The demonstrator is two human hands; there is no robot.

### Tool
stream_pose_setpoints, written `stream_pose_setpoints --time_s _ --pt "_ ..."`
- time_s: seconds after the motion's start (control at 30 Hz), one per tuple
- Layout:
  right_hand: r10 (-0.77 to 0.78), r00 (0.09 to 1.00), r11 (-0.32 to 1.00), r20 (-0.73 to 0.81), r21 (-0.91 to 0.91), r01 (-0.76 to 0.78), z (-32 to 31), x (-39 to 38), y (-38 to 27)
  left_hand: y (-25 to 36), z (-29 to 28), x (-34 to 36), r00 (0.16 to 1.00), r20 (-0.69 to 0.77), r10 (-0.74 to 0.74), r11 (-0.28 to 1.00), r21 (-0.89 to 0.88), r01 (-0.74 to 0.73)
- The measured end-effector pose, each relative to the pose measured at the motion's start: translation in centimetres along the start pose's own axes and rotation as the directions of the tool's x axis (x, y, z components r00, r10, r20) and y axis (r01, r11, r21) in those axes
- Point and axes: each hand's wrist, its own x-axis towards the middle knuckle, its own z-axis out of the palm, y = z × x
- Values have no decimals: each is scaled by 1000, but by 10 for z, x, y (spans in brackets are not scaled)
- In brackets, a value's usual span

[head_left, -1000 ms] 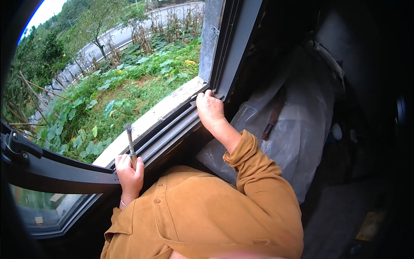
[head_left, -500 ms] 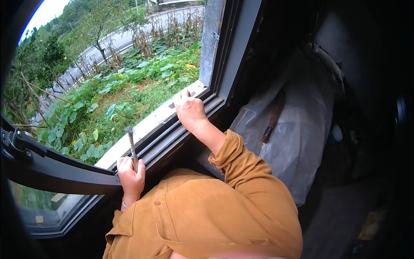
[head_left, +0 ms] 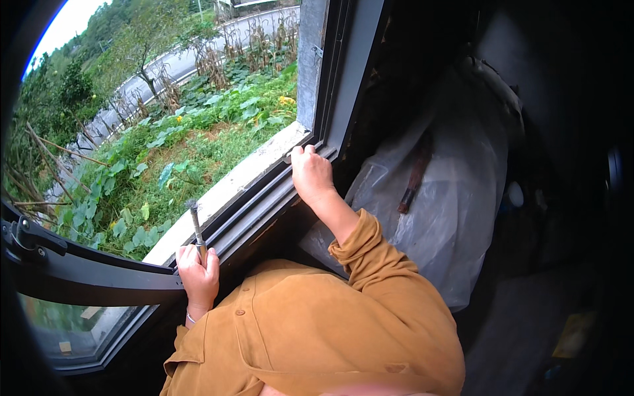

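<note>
My left hand (head_left: 199,276) is closed round the handle of a slim brush (head_left: 197,224), held upright with its grey bristle tip up, beside the lower left of the window opening. Farther right along the same edge, my right hand (head_left: 313,174) is at the dark window frame track (head_left: 259,196), close to its right corner. Its fingers are curled down onto the track. A small bit of something shows at the fingertips, but I cannot make out what it is. Outside the track runs a pale, dusty sill (head_left: 241,177).
An opened window sash (head_left: 99,280) with a dark curved frame juts in at the left. To the right, clear plastic sheeting (head_left: 439,231) drapes over something, and a second brush (head_left: 411,191) with a reddish-brown handle lies on it. Green plants (head_left: 165,171) grow outside.
My right hand has moved right and back from the pale sill onto the frame track near the corner. The left hand still holds the brush upright in nearly the same place.
</note>
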Motion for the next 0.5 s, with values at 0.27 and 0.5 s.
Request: stream_pose_setpoints --time_s 0.27,0.5 --pt "-15 998 956 59 -291 32 17 14 10 -3 1 -2 1000 2 -2 1000 -3 2" --pt "-80 992 930 100 -351 111 6 10 9 -3 1 -1 1000 -12 24 1000 -9 -24"
